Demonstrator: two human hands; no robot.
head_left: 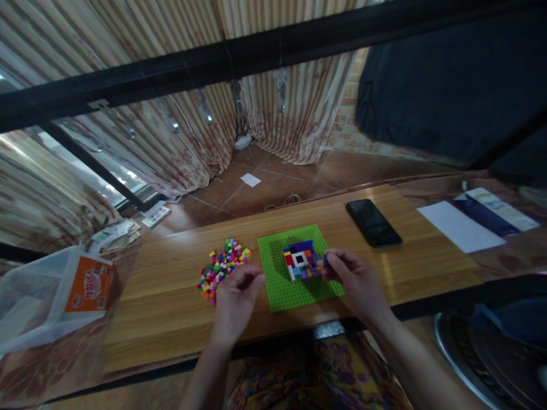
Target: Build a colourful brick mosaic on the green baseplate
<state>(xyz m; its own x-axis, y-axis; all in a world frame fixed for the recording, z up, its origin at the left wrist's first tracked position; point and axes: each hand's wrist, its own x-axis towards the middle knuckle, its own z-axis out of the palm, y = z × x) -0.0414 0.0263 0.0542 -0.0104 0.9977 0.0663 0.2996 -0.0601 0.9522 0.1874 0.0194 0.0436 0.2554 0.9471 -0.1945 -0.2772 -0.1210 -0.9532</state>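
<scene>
A green studded baseplate (273, 296) lies on the wooden board. On it stands a block of small toy bricks (301, 261) in blue, red, orange, white, black and purple. At the right side of this block, my right hand (356, 282) is closed, thumb and finger pinching a small blue brick (326, 258). My left hand (236, 299) is at the baseplate's left edge, its thumb and fingers curled together; whatever is between them is too small to see. Beside and partly behind that hand is a loose pile of colourful bricks (222, 263).
A black phone (373, 222) rests on the wooden board (171, 307), right of the baseplate. Farther right are white paper (459, 225) and a blue-and-white packet (491, 213). A clear plastic bin (38, 302) with an orange label stands at left. Curtains (179, 131) hang behind.
</scene>
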